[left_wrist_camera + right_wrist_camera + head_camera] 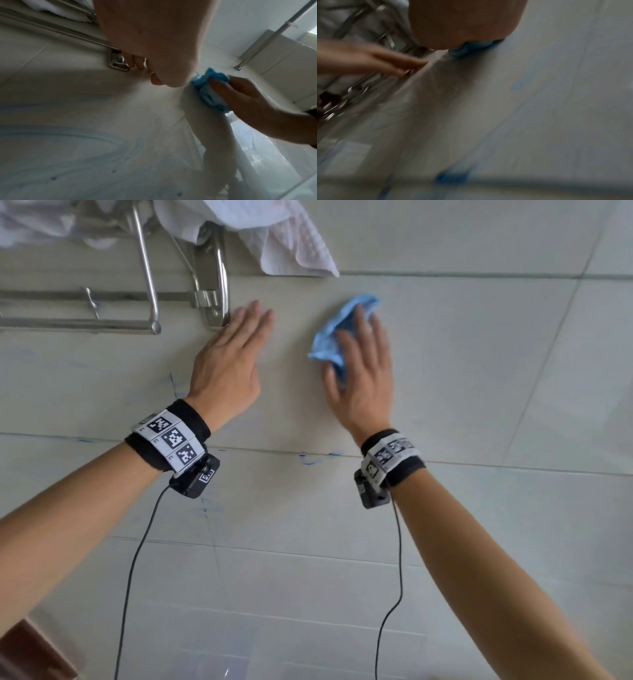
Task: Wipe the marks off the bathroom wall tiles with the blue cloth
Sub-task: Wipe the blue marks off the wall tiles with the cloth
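Observation:
The blue cloth (pixel 352 304) is bunched against the pale wall tiles (pixel 479 371), to the right of the towel rack. My right hand (pixel 366 364) lies over it with fingers stretched up the wall, and the thumb pinches the lower folds of the cloth (pixel 209 94). My left hand (pixel 236 350) rests flat on the tile beside the rack's bracket, fingers straight, holding nothing. Blue pen marks (pixel 315 458) run along the grout line below my right wrist. More marks (pixel 173 385) show by the left wrist. In the blurred right wrist view, a blue smear (pixel 452 175) lies below the cloth (pixel 467 50).
A steel towel rack (pixel 147 268) is fixed at the upper left, its bracket (pixel 214 302) next to my left fingertips. White towels (pixel 291 241) hang over it. Camera cables (pixel 399 559) dangle from both wrists. A steel rail (pixel 267 40) is mounted further right.

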Available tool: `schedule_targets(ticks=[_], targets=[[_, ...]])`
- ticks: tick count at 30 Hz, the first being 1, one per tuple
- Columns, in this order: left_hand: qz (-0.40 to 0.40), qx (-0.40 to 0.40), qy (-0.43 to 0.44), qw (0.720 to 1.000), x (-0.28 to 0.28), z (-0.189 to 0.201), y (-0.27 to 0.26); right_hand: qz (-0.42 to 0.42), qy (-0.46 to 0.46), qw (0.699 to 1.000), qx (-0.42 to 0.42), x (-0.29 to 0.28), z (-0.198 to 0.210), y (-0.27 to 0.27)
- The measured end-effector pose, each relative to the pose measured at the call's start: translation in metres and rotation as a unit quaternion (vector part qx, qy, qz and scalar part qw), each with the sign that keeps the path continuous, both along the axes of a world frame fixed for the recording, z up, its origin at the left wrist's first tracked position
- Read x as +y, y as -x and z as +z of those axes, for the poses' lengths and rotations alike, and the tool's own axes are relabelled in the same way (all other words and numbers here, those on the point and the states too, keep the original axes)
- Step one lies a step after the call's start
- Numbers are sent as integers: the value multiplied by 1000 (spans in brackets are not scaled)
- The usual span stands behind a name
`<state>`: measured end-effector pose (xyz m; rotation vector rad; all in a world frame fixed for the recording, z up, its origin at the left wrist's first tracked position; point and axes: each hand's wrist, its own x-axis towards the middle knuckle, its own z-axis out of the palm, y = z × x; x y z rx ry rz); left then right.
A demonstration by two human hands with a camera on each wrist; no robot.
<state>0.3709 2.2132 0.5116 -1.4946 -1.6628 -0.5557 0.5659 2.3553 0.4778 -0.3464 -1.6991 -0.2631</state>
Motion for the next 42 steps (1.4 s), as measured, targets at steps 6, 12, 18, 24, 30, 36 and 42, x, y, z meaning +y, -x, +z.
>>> schedule_targets(ticks=[6, 12, 18, 24, 30, 36, 42], targets=[[27, 12, 49, 998, -8, 5, 8, 29, -99, 986, -133, -22, -69, 58], [34, -12, 94, 995, -19, 15, 8, -48, -154, 977, -140, -8, -62, 24], [15, -17, 87, 996, -24, 11, 5, -105, 7, 989, 105, 39, 26, -68], [12, -21, 69, 997, -14, 6, -4, -64, 35, 993, 93, 9, 4, -17], [8, -31, 78, 996, -19, 9, -6, -61, -106, 971, -204, -24, -62, 12], [17, -45, 100, 994, -22, 10, -6, -136, 18, 990, 26, 32, 1, -95], [36, -20, 105, 994, -16, 3, -13, -124, 38, 986, 107, 48, -19, -112]])
